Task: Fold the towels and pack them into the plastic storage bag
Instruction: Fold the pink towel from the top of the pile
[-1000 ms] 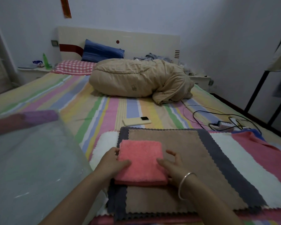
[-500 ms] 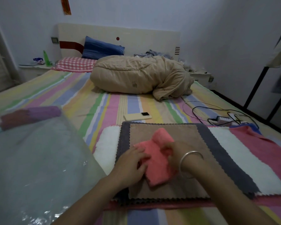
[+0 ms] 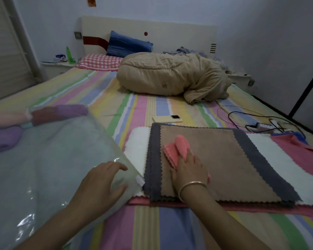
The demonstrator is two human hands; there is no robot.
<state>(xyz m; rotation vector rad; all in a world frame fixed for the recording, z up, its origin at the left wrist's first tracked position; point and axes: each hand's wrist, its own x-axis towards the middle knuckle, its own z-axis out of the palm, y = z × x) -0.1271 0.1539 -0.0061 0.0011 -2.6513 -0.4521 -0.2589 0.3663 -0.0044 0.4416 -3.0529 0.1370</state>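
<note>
A small pink towel [image 3: 176, 149], folded and bunched, sits on a stack of flat towels; the top one is brown [image 3: 220, 159], with grey [image 3: 255, 156], white [image 3: 271, 157] and pink-red ones under it. My right hand [image 3: 190, 168], a bangle on its wrist, grips the pink towel from the near side. My left hand [image 3: 103, 183] rests with spread fingers on the right edge of the clear plastic storage bag [image 3: 49, 170] at the left. Rolled purple and pink towels [image 3: 60, 112] show through the bag's far end.
All of this lies on a striped bed. A phone [image 3: 167, 119] lies just beyond the towel stack. A bundled beige quilt [image 3: 172, 76] fills the bed's middle. Cables and a charger [image 3: 262, 126] trail at the right. Pillows lean at the headboard.
The pink towel was flat under both hands, then got bunched up. My left hand has left it and moved left onto the bag's edge. My right hand alone holds the towel.
</note>
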